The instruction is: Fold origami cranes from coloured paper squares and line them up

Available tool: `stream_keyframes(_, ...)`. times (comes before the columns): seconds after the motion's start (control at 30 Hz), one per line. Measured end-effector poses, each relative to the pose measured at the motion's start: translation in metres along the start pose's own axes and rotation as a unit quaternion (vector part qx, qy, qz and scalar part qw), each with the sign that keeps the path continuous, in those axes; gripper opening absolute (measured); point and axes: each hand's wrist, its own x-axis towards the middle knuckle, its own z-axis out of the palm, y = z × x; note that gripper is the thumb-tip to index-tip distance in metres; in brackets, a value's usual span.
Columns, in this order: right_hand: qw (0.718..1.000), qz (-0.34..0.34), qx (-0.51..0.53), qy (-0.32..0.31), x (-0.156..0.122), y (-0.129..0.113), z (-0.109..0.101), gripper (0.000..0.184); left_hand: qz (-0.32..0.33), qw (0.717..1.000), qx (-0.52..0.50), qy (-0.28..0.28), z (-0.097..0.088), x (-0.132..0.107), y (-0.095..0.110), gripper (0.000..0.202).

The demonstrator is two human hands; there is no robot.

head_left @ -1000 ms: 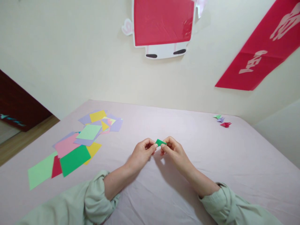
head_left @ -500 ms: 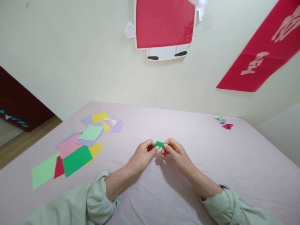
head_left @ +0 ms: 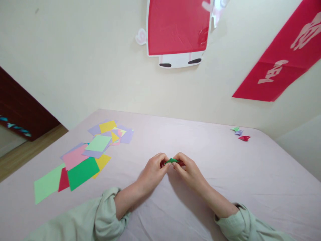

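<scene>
A small folded green paper piece [head_left: 172, 160] is pinched between both hands just above the pale pink sheet [head_left: 225, 174]. My left hand [head_left: 154, 170] grips its left end with curled fingers. My right hand [head_left: 187, 170] grips its right end the same way. Most of the piece is hidden by the fingertips; only a thin green edge shows. Both forearms reach in from the bottom in pale green sleeves.
A scatter of coloured paper squares [head_left: 85, 157] lies to the left. Three small folded paper shapes [head_left: 240, 133] sit at the far right near the wall. Red posters [head_left: 179, 26] hang on the cream wall. The floor drops off at left.
The hands have closed in and lowered a little toward the sheet. The green piece now shows as a thinner, flatter strip, more covered by the fingers.
</scene>
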Motion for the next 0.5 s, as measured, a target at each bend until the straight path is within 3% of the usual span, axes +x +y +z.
stream_keyframes(0.33, 1.000, -0.011, -0.007, 0.019, 0.002, 0.005, -0.007, 0.011, 0.004, 1.000, -0.009, 0.002, -0.003, 0.003, 0.001, 0.013)
stream_keyframes(0.5, 0.995, 0.002, -0.017, 0.093, 0.008, 0.016, -0.022, 0.016, -0.010, 1.000, 0.007, 0.028, -0.007, 0.005, -0.007, 0.011)
